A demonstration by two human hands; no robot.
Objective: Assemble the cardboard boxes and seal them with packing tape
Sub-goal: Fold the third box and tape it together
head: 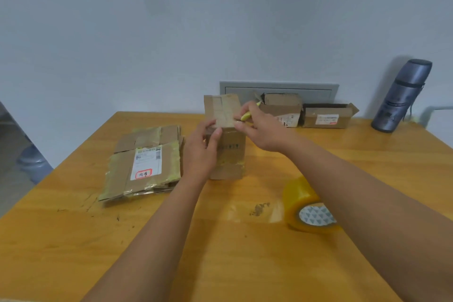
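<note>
Tape roll (309, 208) lies flat toward the table's (73, 240) near right, under the right forearm, well apart from the flattened boxes (144, 163) stacked toward the left edge. Mid-table stands the box (226, 152), flap (222, 110) raised; the left hand (202, 152) grips its upper left side, thumb on the flap, while the right hand (261, 127) holds a yellow cutter (247, 115) at the flap. Along the far edge sit two open boxes (282, 109) and, near the right corner, a flask (402, 95).

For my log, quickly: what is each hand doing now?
Left hand: gripping the upright brown cardboard box.
Right hand: holding a yellow-green cutter.
</note>
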